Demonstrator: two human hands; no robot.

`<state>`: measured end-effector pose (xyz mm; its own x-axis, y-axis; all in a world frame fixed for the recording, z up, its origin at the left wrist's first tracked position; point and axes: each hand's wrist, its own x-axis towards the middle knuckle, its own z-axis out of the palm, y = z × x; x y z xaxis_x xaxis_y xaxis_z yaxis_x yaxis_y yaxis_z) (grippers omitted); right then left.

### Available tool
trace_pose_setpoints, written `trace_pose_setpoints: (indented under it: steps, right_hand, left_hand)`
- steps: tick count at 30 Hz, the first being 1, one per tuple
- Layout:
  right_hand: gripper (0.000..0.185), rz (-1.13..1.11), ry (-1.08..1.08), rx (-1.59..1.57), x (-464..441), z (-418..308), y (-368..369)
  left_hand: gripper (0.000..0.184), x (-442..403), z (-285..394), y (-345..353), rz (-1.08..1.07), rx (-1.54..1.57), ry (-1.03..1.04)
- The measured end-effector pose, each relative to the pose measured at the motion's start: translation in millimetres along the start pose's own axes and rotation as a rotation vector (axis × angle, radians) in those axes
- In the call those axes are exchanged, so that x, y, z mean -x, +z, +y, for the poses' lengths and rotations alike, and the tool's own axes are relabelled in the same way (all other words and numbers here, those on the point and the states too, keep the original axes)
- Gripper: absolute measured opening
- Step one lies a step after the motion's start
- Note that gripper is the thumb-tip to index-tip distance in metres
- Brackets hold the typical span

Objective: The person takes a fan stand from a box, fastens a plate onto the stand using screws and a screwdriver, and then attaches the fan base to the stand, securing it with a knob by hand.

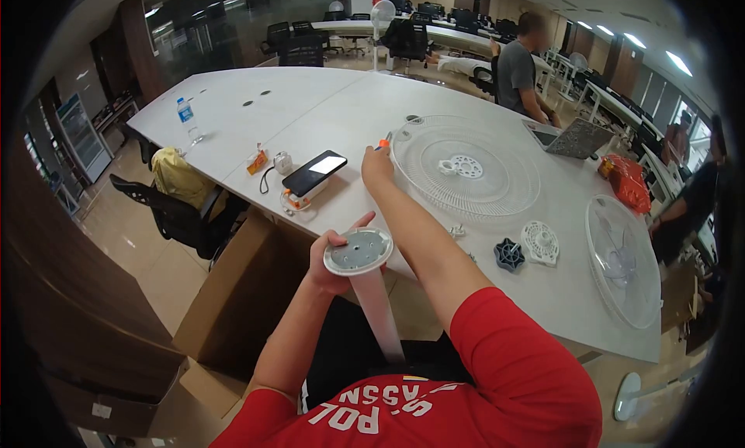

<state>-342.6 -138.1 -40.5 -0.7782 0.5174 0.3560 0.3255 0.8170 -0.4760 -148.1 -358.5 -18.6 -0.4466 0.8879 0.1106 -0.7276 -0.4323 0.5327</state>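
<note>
In the head view, the left hand (330, 263) grips a white pole (375, 312) near its top, just under the round grey plate (358, 249) at its end. The pole slants down to the person's lap, and the plate faces up. The right hand (378, 167) reaches out over the white table (310, 122), with its fingers bent by a small orange thing (384, 144) — I cannot tell if they hold it. That hand is just beside the edge of a big round fan cage (466, 166), which lies flat. Nearer to the person, a dark knob (509, 255) sits next to a white round part (541, 243). At the right end of the table lies one more cage (623, 262), with see-through blades (618, 263) in it. To the left of the right hand, a phone (326, 164) leans on a small white thing (309, 193) — a water bottle (188, 121) stands farther off.
</note>
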Motion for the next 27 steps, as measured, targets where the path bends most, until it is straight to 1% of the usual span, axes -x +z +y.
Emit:
trace_pose_setpoints:
  steps: [1,3,4,6,8,10,11,12,14,15,16,18,19,21,22,23,24,26,27]
  right_hand:
    - [0.026,0.005,0.014,0.005,-0.2,2.6,-1.7]
    - [0.025,0.117,-0.094,-0.025,9.8,3.0,-15.1]
    - [0.025,0.122,-0.074,-0.015,15.6,3.3,-26.6]
    - [0.025,0.070,-0.203,-0.085,37.5,-2.7,-70.6]
    - [0.029,0.110,-0.256,-0.148,61.1,-1.2,-112.5]
    - [0.027,0.265,-0.411,-0.287,89.5,11.5,-158.9]
    - [0.029,0.240,-0.427,-0.450,104.4,20.9,-186.1]
    - [0.031,0.220,-0.440,-0.614,121.4,30.2,-217.7]
    - [0.030,0.077,-0.232,-0.960,184.2,36.4,-294.0]
    - [0.030,0.137,-0.275,-1.018,209.8,45.6,-319.7]
    - [0.031,0.205,-0.323,-1.070,234.1,56.4,-341.7]
    - [0.031,0.403,-0.372,-1.063,286.1,79.2,-377.7]
    - [0.031,0.443,-0.345,-1.029,309.3,87.6,-391.9]
    - [0.034,0.724,-0.478,-0.997,353.1,103.9,-416.9]
    - [0.034,0.770,-0.453,-0.952,373.0,117.7,-428.5]
    - [0.035,0.792,-0.479,-0.843,392.9,133.4,-439.3]
    - [0.036,0.809,-0.498,-0.733,413.0,142.5,-448.1]
    - [0.039,0.901,-0.436,-0.632,446.2,130.7,-460.0]
    - [0.038,0.913,-0.373,-0.622,462.0,122.1,-464.5]
  left_hand:
    - [0.100,-0.1,-4.2,1.4,0.001,0.003,0.001]
    - [0.103,-0.2,-13.2,7.9,-0.010,0.021,-0.013]
    - [0.103,-0.9,-17.8,9.8,-0.017,0.027,-0.034]
    - [0.105,-0.6,-31.2,13.3,0.013,-0.026,-0.026]
    - [0.105,0.7,-43.2,27.8,-0.038,-0.006,-0.045]
    - [0.098,1.3,-56.6,36.4,-0.127,-0.015,-0.090]
    - [0.100,1.9,-65.0,49.0,-0.130,0.004,-0.105]
    - [0.092,0.3,-74.3,53.0,-0.133,-0.036,-0.123]
    - [0.083,-2.1,-93.7,66.8,-0.161,-0.099,-0.173]
    - [0.083,-3.2,-105.1,73.0,-0.173,-0.085,-0.209]
    - [0.079,-6.1,-117.0,79.6,-0.232,-0.097,-0.241]
    - [0.076,-13.2,-141.5,92.6,-0.327,-0.099,-0.315]
    - [0.076,-15.6,-155.1,100.4,-0.367,-0.096,-0.356]
    - [0.076,-16.7,-182.1,115.4,-0.442,-0.084,-0.453]
    - [0.073,-15.9,-194.9,122.5,-0.463,-0.110,-0.442]
    - [0.071,-15.2,-207.4,130.0,-0.487,-0.137,-0.428]
    - [0.071,-12.9,-219.6,137.3,-0.524,-0.129,-0.482]
    - [0.069,-6.2,-240.9,150.6,-0.484,-0.236,-0.425]
    - [0.069,-3.2,-251.5,156.1,-0.523,-0.231,-0.468]
